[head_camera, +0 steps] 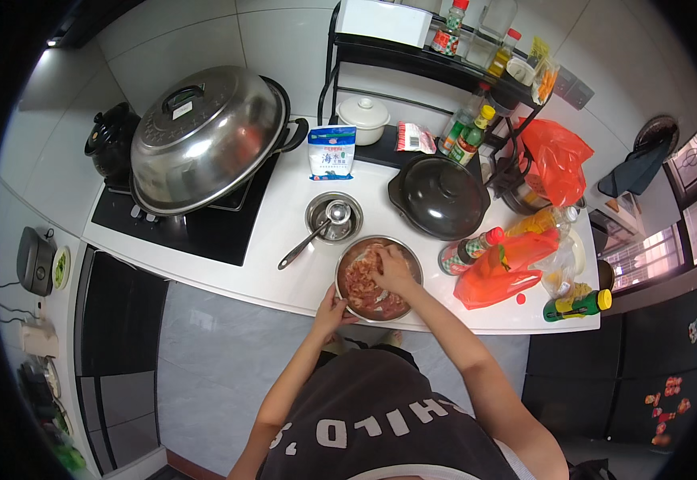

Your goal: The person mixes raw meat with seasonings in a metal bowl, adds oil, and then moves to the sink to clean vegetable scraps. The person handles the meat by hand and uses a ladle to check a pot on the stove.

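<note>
A stainless steel bowl [418, 264] of raw sliced meat [361, 281] stands near the counter's front edge. My left hand [331, 313] grips the bowl's rim at its lower left, thumb up along the side. Over the meat, my right hand [394, 271] reaches into the bowl with its fingers down in the slices; the fingertips are hidden. Just behind and to the left is a smaller steel bowl [354, 233] with a ladle [309, 243] resting in it, handle pointing toward me. A blue and white packet [331, 155] bearing writing stands upright behind that bowl.
On the left hob [180, 231] sits a large lidded steel wok [210, 138]. A black lidded pot [441, 198] lies behind the meat bowl. To the right are a red-capped bottle [471, 251], a red plastic bag [504, 270] and a green bottle [576, 306]. A black rack [384, 51] stands behind.
</note>
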Demonstrator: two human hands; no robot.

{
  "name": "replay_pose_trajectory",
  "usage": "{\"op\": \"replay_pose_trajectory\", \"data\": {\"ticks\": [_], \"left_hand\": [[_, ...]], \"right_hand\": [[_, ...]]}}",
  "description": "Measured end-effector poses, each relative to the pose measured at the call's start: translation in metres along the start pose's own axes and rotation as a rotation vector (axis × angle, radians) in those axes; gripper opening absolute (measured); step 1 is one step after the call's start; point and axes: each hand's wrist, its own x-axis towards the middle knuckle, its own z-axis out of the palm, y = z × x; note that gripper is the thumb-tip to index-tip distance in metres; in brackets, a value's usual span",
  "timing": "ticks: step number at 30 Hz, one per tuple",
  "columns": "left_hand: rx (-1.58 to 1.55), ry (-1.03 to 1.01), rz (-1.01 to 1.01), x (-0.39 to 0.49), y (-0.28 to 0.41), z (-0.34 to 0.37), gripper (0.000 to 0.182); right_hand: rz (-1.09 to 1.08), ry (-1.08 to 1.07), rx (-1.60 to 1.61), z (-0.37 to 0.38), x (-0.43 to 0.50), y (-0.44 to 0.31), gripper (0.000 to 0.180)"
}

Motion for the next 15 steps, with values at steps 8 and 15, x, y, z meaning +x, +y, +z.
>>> {"op": "replay_pose_trajectory", "data": {"ticks": [8,15], "left_hand": [[-0.028,0.006,-0.022,-0.006,0.008,0.001,0.053],[-0.031,0.016,-0.006,0.003,-0.007,-0.005,0.054]], "right_hand": [[-0.33,-0.593,-0.579,-0.032,0.008,-0.019,0.044],[-0.75,-0.656,-0.361,-0.031,-0.007,-0.045,0.028]]}}
